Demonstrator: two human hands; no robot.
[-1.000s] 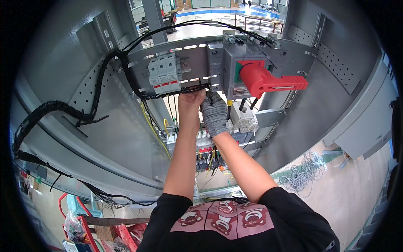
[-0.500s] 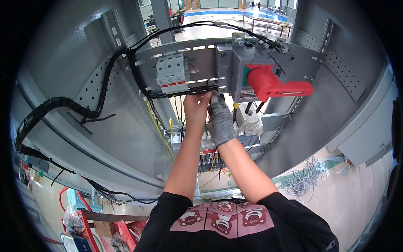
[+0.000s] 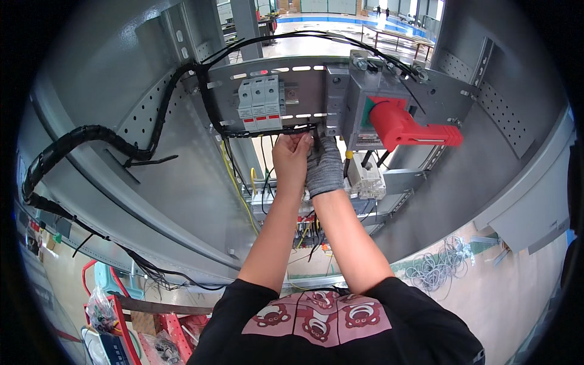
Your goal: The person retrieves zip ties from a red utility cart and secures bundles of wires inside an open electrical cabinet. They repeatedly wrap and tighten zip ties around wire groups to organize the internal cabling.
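Both my arms reach up into a grey electrical cabinet. My bare left hand [image 3: 290,159] pinches the black cable bundle [image 3: 277,130] that runs under the white fuse holders [image 3: 260,104] on the mounting rail. Close beside it, my right hand [image 3: 324,169], in a grey knit glove, has its fingers closed on the same bundle at its right end. What the fingertips hold besides the cable is hidden. Just right of the hands sits a grey switch [image 3: 365,109] with a big red handle [image 3: 409,127].
A thick black corrugated conduit [image 3: 79,139] loops along the perforated left wall. A clear terminal block [image 3: 365,179] and coloured wiring [image 3: 304,228] lie below the hands. A coil of grey wire [image 3: 435,267] is on the floor at right, and red tool racks [image 3: 121,316] at lower left.
Both hands stay together on the cable bundle under the fuse holders, shifting only slightly. My head has moved, so the cabinet parts sit a little lower and more to the right.
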